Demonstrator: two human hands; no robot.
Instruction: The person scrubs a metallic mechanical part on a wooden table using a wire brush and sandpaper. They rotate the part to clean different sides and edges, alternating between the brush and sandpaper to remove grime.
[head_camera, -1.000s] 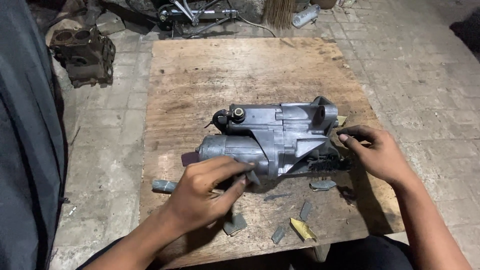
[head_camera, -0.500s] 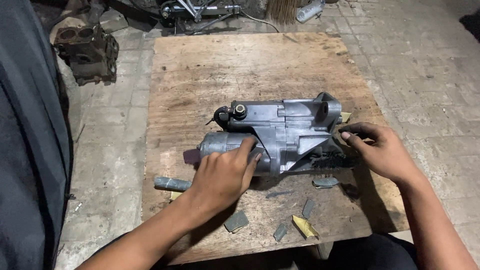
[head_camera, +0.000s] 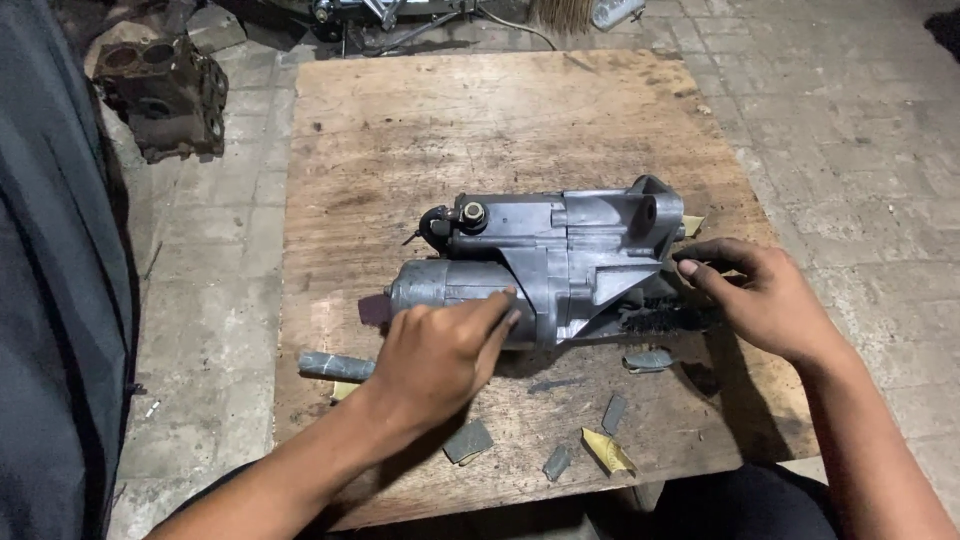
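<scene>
A grey metal starter motor (head_camera: 580, 250) lies on its side in the middle of a worn wooden board (head_camera: 480, 130). My left hand (head_camera: 440, 355) rests on the motor's round body, with its fingers laid over the near side. At the motor's right end, my right hand (head_camera: 765, 295) has curled fingers, and the fingertips touch the housing. A black bristly brush (head_camera: 665, 318) lies under that end, beside my right hand.
A short grey cylinder (head_camera: 335, 366) lies on the board left of my left wrist. Small grey scraps (head_camera: 467, 441) and a yellow piece (head_camera: 608, 452) lie near the front edge. A rusty engine block (head_camera: 165, 95) sits on the paved floor at back left. Dark cloth (head_camera: 50, 300) fills the left edge.
My left hand moved up from the board's front area onto the motor's round body. My right hand stayed at the motor's right end.
</scene>
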